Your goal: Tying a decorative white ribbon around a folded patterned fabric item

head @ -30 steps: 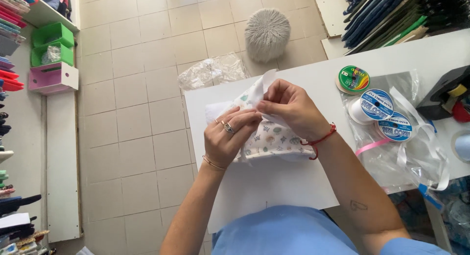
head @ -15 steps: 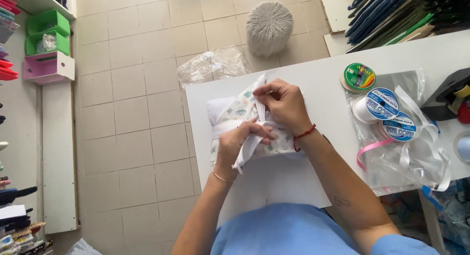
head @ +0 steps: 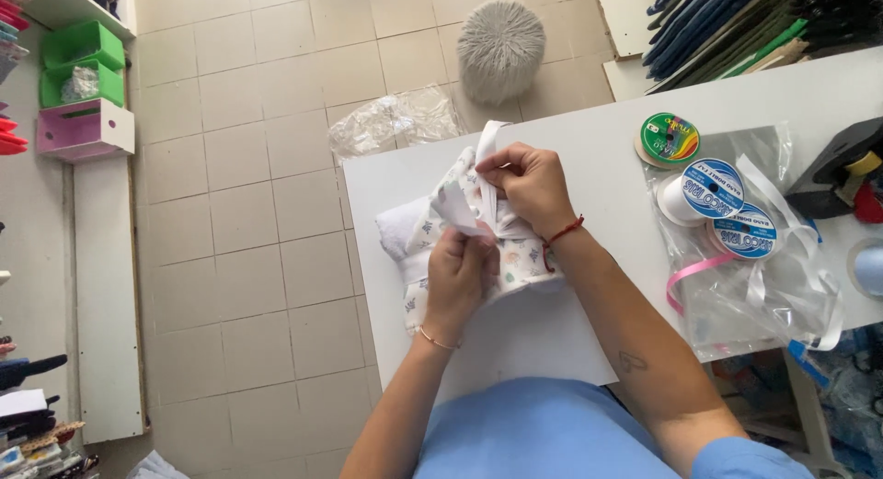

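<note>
A folded bundle of white patterned cloth (head: pixel 418 235) lies on the white table (head: pixel 589 138) near its left edge. A white ribbon (head: pixel 487 138) runs around the bundle. My left hand (head: pixel 460 277) presses on the near side of the bundle and pinches a ribbon end. My right hand (head: pixel 529 184) grips the ribbon on top of the bundle, with one end sticking up past the fingers. A red string sits on my right wrist, a thin bracelet on my left.
Ribbon spools (head: pixel 713 189) and a green-labelled spool (head: pixel 669 138) lie on a clear plastic bag (head: pixel 763 295) at the right. A black tape dispenser (head: pixel 842 166) stands at the far right. On the tiled floor are a crumpled plastic bag (head: pixel 395 120) and a fuzzy grey pouf (head: pixel 501 46).
Both hands have shifted on the bundle: the left hand moved down over the near side, the right hand pulled the ribbon up on top. The view has also shifted slightly.
</note>
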